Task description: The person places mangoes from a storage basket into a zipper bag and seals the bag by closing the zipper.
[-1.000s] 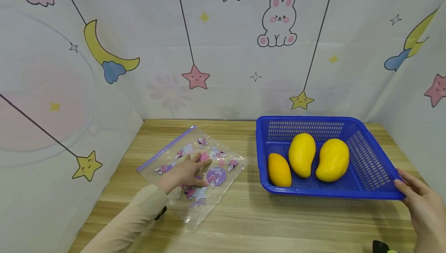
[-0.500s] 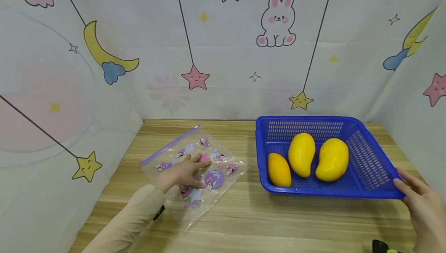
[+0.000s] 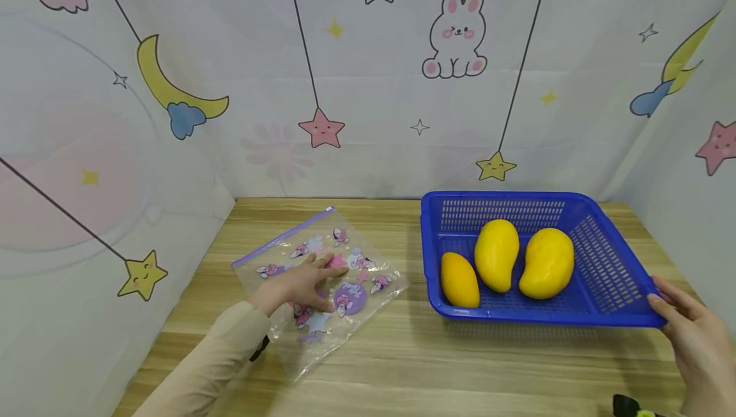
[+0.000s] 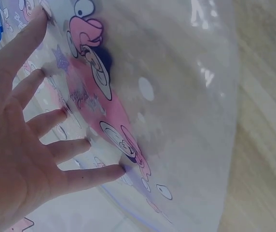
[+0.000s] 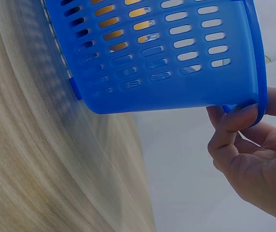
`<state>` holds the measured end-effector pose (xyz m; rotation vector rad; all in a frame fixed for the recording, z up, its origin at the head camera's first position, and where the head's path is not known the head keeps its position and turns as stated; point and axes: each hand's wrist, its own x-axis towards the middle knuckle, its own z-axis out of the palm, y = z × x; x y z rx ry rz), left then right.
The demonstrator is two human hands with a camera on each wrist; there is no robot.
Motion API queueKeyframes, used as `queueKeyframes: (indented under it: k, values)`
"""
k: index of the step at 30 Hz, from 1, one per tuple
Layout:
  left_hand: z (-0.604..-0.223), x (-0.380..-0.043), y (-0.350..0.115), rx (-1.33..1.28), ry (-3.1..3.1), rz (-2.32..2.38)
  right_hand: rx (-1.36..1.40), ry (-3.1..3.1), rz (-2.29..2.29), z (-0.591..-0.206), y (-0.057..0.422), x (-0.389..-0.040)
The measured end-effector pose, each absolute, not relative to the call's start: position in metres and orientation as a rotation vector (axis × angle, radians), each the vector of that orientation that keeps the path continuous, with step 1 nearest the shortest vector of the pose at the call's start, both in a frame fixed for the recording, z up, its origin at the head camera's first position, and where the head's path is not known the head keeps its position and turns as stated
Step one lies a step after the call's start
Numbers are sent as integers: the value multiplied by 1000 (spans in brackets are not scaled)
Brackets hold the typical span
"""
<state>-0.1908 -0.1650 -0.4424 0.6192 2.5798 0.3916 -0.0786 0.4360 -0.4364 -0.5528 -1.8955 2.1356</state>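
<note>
A clear zip bag [image 3: 368, 305] printed with cartoon figures lies flat on the wooden table, its purple zip edge toward the back left. My left hand [image 3: 301, 284] rests on it with fingers spread; in the left wrist view the fingertips [image 4: 82, 144] touch the plastic. On the right stands a blue plastic basket [image 3: 609, 276]. My right hand [image 3: 692, 334] grips its rim at the front right corner, thumb and fingers round the edge, as the right wrist view also shows. Inside the basket sit a small mango [image 3: 460, 280] and two larger mangoes, one in the middle [image 3: 498, 256] and another to its right [image 3: 547, 264].
The wooden table [image 3: 414, 366] runs back to a white printed cloth [image 3: 379, 66], which also hangs along both sides. A strip of bare wood separates the bag from the basket.
The left hand has turned the bag slightly clockwise on the table, its near corner swinging left and its zip end shifting right. The right hand and basket hold nearly still.
</note>
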Motion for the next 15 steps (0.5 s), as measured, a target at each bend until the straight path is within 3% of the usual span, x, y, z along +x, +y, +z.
queueKeyframes:
  k: [15]
  values:
    - [-440, -195, -165, 699, 2558, 387, -521, -1856, 2175, -437, 435, -75]
